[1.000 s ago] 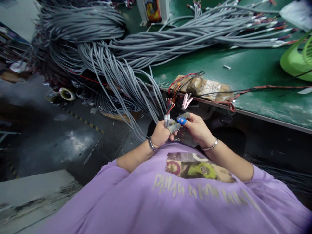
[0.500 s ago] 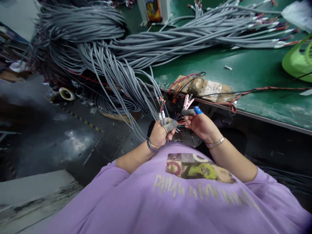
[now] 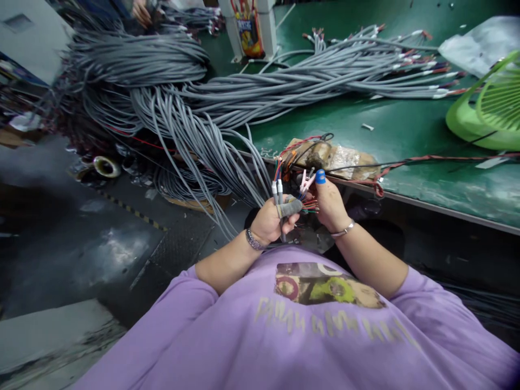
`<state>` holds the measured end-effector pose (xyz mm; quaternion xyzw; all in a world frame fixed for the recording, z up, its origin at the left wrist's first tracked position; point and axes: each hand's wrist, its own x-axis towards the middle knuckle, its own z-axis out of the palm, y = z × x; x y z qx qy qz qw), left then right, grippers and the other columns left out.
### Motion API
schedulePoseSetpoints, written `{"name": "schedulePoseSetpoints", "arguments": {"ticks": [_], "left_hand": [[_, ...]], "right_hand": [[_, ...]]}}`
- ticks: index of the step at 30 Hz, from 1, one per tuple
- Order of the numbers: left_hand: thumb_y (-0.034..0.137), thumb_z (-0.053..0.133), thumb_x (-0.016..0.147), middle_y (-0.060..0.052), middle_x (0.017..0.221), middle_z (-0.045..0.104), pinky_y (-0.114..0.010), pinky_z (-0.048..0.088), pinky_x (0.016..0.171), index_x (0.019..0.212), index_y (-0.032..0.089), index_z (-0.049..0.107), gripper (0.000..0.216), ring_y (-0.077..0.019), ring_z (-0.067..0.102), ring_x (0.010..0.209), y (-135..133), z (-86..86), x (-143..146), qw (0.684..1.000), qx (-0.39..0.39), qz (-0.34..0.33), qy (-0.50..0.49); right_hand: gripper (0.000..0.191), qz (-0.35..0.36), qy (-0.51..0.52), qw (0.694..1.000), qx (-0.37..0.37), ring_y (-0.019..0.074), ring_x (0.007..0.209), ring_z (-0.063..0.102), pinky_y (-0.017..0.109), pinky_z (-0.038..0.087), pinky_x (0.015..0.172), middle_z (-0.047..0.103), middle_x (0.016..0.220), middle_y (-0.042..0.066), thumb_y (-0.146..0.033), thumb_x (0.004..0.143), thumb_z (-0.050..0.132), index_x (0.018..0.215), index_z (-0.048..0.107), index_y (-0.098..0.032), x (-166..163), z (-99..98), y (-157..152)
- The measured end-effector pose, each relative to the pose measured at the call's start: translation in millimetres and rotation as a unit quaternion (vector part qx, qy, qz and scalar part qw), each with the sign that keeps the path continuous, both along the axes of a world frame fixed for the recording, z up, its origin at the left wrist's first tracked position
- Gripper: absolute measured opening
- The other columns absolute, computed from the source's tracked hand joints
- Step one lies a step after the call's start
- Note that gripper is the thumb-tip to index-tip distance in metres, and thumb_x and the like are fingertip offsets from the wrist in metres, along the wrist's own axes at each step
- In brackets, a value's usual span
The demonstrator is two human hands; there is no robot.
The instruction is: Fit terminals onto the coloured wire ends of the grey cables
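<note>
My left hand [image 3: 270, 219], closed, grips grey cables [image 3: 277, 199] whose upper white-banded ends bear thin coloured wires. A grey finger sleeve covers one of its digits. From that grip, a fan of orange, red and green wires [image 3: 311, 206] points toward my right hand [image 3: 331, 200]. This hand is closed, with a blue cover on the thumb tip; its other fingers are mostly hidden, so what they pinch cannot be made out. Beside the thumb is a pink clip [image 3: 306, 181], close to the bench edge.
Long bundles of grey cable [image 3: 260, 97] cover the green bench [image 3: 410, 127] and hang over its edge. A taped block [image 3: 341, 160] with black and red leads lies at the front edge. A green basket [image 3: 467, 119] stands at right. Another person's hand [image 3: 141, 12] is at top left.
My view has shifted slightly. My left hand has moved right with the cables, bringing the wire fan closer to my right hand. My right thumb has come up beside the pink clip.
</note>
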<state>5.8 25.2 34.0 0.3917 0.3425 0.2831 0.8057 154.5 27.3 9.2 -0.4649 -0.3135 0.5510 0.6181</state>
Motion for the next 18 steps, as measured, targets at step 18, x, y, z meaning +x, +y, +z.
{"name": "schedulePoseSetpoints", "arguments": {"ticks": [18], "left_hand": [[0.052,0.086,0.058,0.005,0.046,0.051,-0.017,0.025,0.029,0.065,0.016,0.052,0.050,-0.0033,0.037,0.029,-3.8,-4.5,3.1,0.999,0.009,0.019,0.029]], "right_hand": [[0.053,0.061,0.255,0.962,-0.078,0.0094,0.056,0.051,0.024,0.043,0.052,0.063,0.067,-0.002,-0.073,0.077,0.067,0.081,0.064,-0.020,-6.6,6.3,6.4]]}}
